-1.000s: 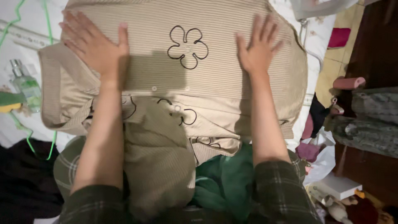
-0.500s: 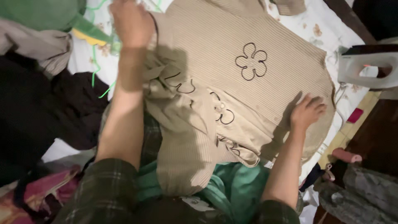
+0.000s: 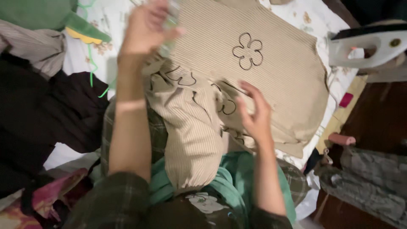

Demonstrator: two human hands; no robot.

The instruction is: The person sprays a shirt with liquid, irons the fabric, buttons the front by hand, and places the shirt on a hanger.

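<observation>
A beige ribbed garment (image 3: 275, 80) with black flower outlines lies spread on a white flowered bed sheet (image 3: 106, 25), its lower part bunched over my lap. My left hand (image 3: 146, 27) is raised over the garment's upper left edge, fingers closed on a small clear bottle (image 3: 171, 10) that is blurred. My right hand (image 3: 254, 112) hovers just above the crumpled middle of the garment, fingers apart and holding nothing. A green cloth (image 3: 239, 178) lies under the garment on my lap.
A white clothes iron (image 3: 369, 42) stands at the upper right by the bed edge. Dark clothes (image 3: 46, 114) are piled on the left, with a green hanger (image 3: 90, 63) and a green soft item (image 3: 42, 12) above them. Grey fabric (image 3: 369, 186) lies at the lower right.
My left hand went to the left of the garment and came up holding the small bottle. My right hand lifted off the garment's right side and moved toward its middle.
</observation>
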